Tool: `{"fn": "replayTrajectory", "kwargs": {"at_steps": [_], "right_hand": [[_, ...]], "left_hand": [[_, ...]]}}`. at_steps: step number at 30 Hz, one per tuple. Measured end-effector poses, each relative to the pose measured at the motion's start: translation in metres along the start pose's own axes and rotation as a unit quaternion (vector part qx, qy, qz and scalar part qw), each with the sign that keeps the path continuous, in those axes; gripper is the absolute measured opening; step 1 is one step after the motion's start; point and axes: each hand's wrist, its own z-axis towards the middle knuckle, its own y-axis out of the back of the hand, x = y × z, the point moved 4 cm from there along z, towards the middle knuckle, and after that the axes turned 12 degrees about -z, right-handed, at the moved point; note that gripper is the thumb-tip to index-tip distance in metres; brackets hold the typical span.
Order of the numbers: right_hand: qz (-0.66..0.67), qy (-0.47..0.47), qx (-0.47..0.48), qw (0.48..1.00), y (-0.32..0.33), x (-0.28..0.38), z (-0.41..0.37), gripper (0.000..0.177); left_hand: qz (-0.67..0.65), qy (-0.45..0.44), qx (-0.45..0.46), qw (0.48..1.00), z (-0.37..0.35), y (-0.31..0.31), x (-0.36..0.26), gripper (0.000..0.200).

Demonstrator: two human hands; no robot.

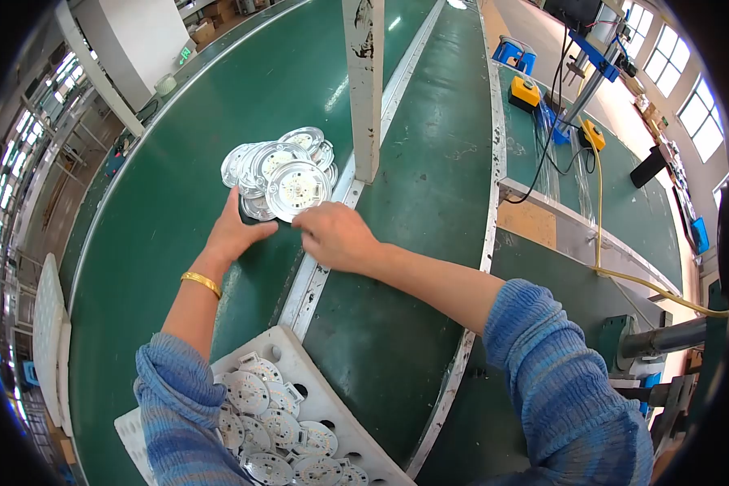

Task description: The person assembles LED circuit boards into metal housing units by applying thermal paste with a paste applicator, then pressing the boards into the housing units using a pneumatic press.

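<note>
A heap of round clear discs with white centres point(297, 190) lies on the green belt ahead of me. My left hand point(239, 233) is at the heap's near left side, thumb and fingers spread apart, holding nothing. At the near right edge of the heap, my right hand point(336, 235) has its fingers curled together close to the front disc; whether something small is between them is hidden. Nearer to me, a white foam tray point(332, 397) carries several round white circuit boards point(279, 428), partly covered by my left sleeve.
A white post point(363, 89) rises from the metal divider point(308, 283) just beyond the heap. On the right bench are yellow boxes point(524, 93), black cables and a yellow hose point(599, 186). White foam panels point(49, 340) stand at the left edge.
</note>
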Motion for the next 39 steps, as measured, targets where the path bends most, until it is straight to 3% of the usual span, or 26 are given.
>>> {"fn": "replayTrajectory", "kwargs": {"at_steps": [1,2,5,12,15,17,20,23,24,28,31,33,35,36,37,39], "right_hand": [[0.001,0.025,0.066,0.998,-0.007,0.005,-0.003,0.034],[-0.009,0.036,0.060,0.997,-0.009,0.009,-0.003,0.034],[-0.046,0.055,0.036,0.997,-0.015,0.013,0.001,0.034],[-0.144,0.011,0.013,0.989,-0.024,-0.010,0.025,0.034],[-0.174,-0.033,-0.011,0.984,-0.031,-0.034,0.043,0.037],[-0.181,-0.068,-0.005,0.981,-0.033,-0.054,0.056,0.039],[-0.239,-0.108,-0.062,0.963,-0.038,-0.077,0.071,0.039],[-0.322,-0.139,-0.175,0.920,-0.047,-0.084,0.079,0.037],[-0.257,-0.143,-0.112,0.949,-0.044,-0.084,0.081,0.035],[-0.096,-0.106,-0.054,0.988,-0.031,-0.080,0.073,0.034],[-0.043,-0.073,-0.065,0.994,-0.034,-0.083,0.067,0.034],[-0.013,-0.064,-0.048,0.997,-0.030,-0.080,0.061,0.035],[-0.010,-0.066,0.032,0.997,-0.024,-0.071,0.055,0.037],[-0.004,-0.070,0.085,0.994,-0.019,-0.062,0.049,0.037],[0.002,-0.059,0.072,0.996,-0.013,-0.052,0.042,0.043],[0.024,-0.085,0.076,0.993,-0.003,-0.034,0.029,0.041]], "left_hand": [[0.062,-0.027,0.019,0.998,0.000,-0.002,0.008,0.111],[0.120,-0.073,-0.005,0.990,0.006,-0.005,0.018,0.111],[0.227,-0.043,-0.068,0.971,0.023,-0.018,0.020,0.110],[0.224,-0.034,-0.104,0.968,0.071,-0.037,0.010,0.101],[0.194,-0.068,-0.126,0.971,0.104,-0.050,0.014,0.097],[0.087,-0.124,-0.094,0.984,0.118,-0.054,0.007,0.089],[0.009,-0.079,-0.026,0.997,0.120,-0.060,-0.011,0.081],[-0.202,-0.096,-0.035,0.974,0.118,-0.060,-0.003,0.078],[-0.254,-0.082,-0.028,0.963,0.106,-0.059,-0.010,0.073],[-0.269,-0.046,0.022,0.962,0.089,-0.046,-0.004,0.069],[-0.202,0.003,0.060,0.977,0.064,-0.040,-0.010,0.069],[-0.075,0.025,0.094,0.992,0.044,-0.032,-0.026,0.063],[0.053,0.048,0.166,0.984,0.019,-0.022,-0.041,0.062],[0.157,-0.066,0.161,0.972,0.013,-0.018,-0.040,0.057],[0.200,-0.123,0.163,0.958,0.005,-0.011,-0.036,0.056],[0.222,-0.093,0.219,0.946,-0.038,0.009,-0.061,0.053]]}}
